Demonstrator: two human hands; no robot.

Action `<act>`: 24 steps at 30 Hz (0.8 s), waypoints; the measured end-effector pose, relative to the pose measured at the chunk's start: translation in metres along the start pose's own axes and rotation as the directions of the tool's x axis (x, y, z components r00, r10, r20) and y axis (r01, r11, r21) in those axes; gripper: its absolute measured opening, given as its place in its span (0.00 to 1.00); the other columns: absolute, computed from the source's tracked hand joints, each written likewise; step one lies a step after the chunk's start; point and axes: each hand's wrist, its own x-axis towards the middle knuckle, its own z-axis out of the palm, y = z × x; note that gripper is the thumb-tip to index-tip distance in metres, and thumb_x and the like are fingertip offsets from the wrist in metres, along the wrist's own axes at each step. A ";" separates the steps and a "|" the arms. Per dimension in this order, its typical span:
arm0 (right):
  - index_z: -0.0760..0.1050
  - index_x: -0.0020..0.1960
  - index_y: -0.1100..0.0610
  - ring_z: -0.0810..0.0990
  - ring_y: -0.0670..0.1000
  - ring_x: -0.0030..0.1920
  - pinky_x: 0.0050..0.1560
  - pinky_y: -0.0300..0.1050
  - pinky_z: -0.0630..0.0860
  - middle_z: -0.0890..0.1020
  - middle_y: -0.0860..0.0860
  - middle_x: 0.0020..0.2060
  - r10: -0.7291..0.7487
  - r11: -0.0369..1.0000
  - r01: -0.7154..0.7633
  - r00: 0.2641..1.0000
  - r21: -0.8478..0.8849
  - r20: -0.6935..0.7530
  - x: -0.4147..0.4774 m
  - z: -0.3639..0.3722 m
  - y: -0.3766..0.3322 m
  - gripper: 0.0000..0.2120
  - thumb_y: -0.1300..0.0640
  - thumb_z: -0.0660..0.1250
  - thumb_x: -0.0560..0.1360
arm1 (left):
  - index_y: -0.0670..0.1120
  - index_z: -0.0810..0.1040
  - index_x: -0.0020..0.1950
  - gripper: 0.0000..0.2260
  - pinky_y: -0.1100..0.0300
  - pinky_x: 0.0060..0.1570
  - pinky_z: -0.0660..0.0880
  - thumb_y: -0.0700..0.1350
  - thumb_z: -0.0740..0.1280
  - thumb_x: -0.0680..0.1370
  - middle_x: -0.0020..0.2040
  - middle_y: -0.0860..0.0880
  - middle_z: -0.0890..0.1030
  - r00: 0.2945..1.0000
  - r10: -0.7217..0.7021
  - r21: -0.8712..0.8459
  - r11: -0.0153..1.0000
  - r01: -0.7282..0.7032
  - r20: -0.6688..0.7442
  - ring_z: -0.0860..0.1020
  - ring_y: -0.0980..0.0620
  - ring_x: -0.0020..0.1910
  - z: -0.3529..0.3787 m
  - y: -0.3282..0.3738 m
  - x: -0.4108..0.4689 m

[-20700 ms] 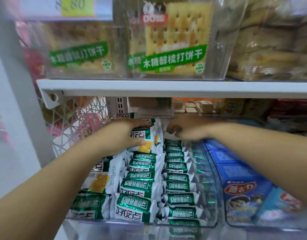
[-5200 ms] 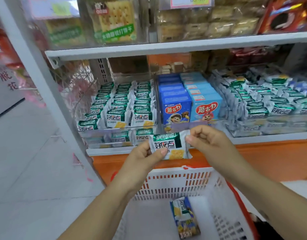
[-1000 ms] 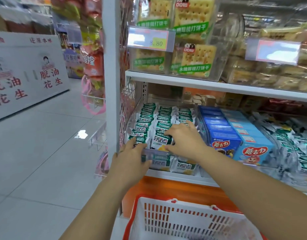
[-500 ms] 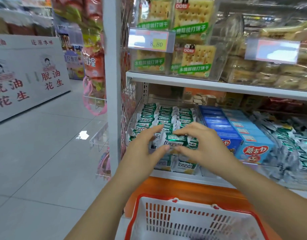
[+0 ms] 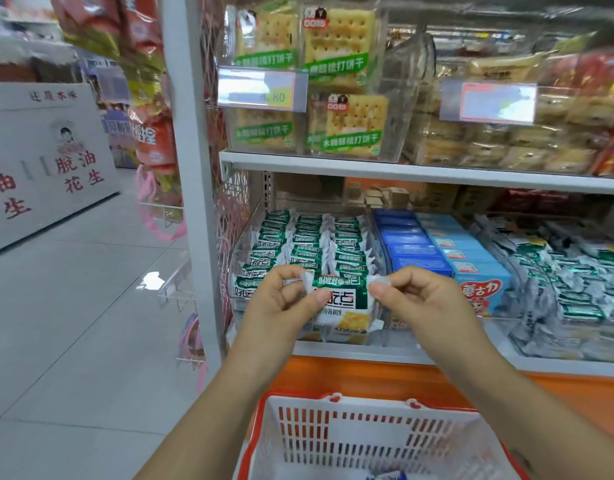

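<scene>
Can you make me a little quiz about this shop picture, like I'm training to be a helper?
1. How many hands pinch the green-and-white snack packet?
2. True or false: the red-and-white basket is below the left hand and the right hand.
3. What stands on the shelf just right of the rows of green packets? A) blue boxes B) bottles C) apples

Key: 1. Two, one at each end. 2. True. 3. A.
</scene>
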 end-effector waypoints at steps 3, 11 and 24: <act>0.79 0.40 0.56 0.79 0.40 0.35 0.39 0.30 0.74 0.82 0.45 0.32 -0.017 1.000 0.018 0.999 0.019 -0.045 -0.003 0.005 0.003 0.03 0.60 0.69 0.72 | 0.46 0.70 0.47 0.15 0.53 0.39 0.74 0.49 0.71 0.67 0.44 0.39 0.77 0.998 -0.029 -0.026 0.999 0.028 -0.050 0.75 0.45 0.40 0.003 -0.002 0.001; 0.72 0.38 0.54 0.79 0.49 0.36 0.42 0.39 0.74 0.78 0.44 0.29 0.248 0.969 -0.247 0.953 -0.028 0.176 -0.005 0.011 0.015 0.09 0.55 0.67 0.75 | 0.41 0.75 0.46 0.28 0.45 0.54 0.76 0.63 0.73 0.63 0.41 0.39 0.79 0.972 -0.217 -0.061 0.975 0.212 -0.090 0.75 0.45 0.41 -0.003 -0.006 0.000; 0.74 0.41 0.61 0.67 0.44 0.23 0.37 0.39 0.79 0.68 0.50 0.25 0.503 0.773 -0.557 0.829 0.304 0.243 0.003 -0.006 0.005 0.05 0.62 0.65 0.76 | 0.43 0.75 0.45 0.08 0.51 0.46 0.80 0.43 0.71 0.69 0.33 0.49 0.76 0.820 -0.558 -0.343 0.751 0.564 0.127 0.76 0.57 0.26 -0.007 -0.004 0.000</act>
